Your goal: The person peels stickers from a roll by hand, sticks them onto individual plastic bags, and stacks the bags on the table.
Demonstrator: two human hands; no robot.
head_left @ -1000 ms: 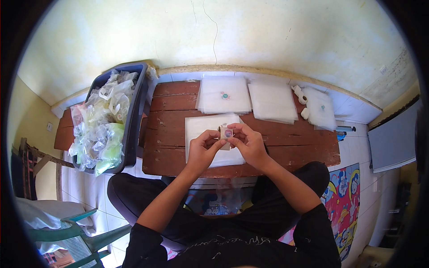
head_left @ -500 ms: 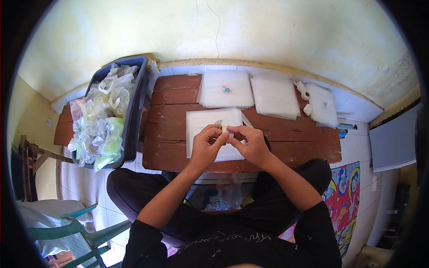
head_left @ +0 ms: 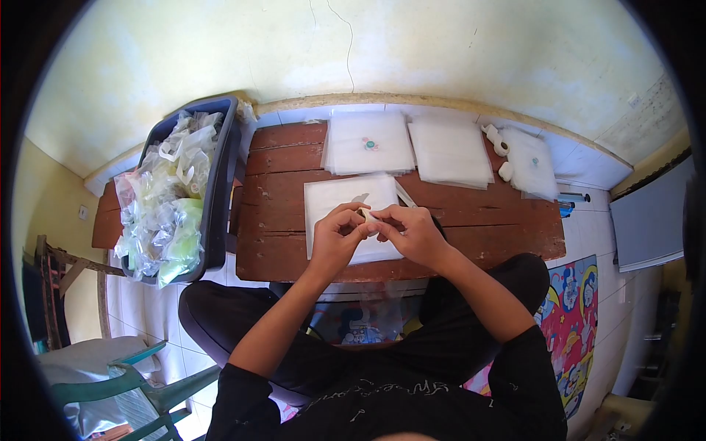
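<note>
Above the near part of the brown wooden table, my left hand [head_left: 340, 234] and my right hand [head_left: 412, 234] meet with fingertips pinched. Between them is a small white sticker roll [head_left: 371, 216], mostly covered by the fingers. Both hands are closed on it. Beneath them lies a stack of clear plastic bags [head_left: 321, 200], with a grey crescent-shaped mark [head_left: 360, 198] showing on top. A white strip [head_left: 405, 195] sticks out at the stack's right side, partly behind my right hand.
Farther back on the wooden table [head_left: 283, 158] lie a bag stack with a printed logo [head_left: 370, 145], another bag stack [head_left: 450, 151] and a smaller one [head_left: 535, 162]. White rolls [head_left: 501, 148] sit between these last two. A dark tub [head_left: 218, 220] full of plastic bags stands left; a green chair [head_left: 158, 393] is lower left.
The fingers have shifted slightly around the small white roll, and both hands stay together over the stack. The whole view has moved a little.
</note>
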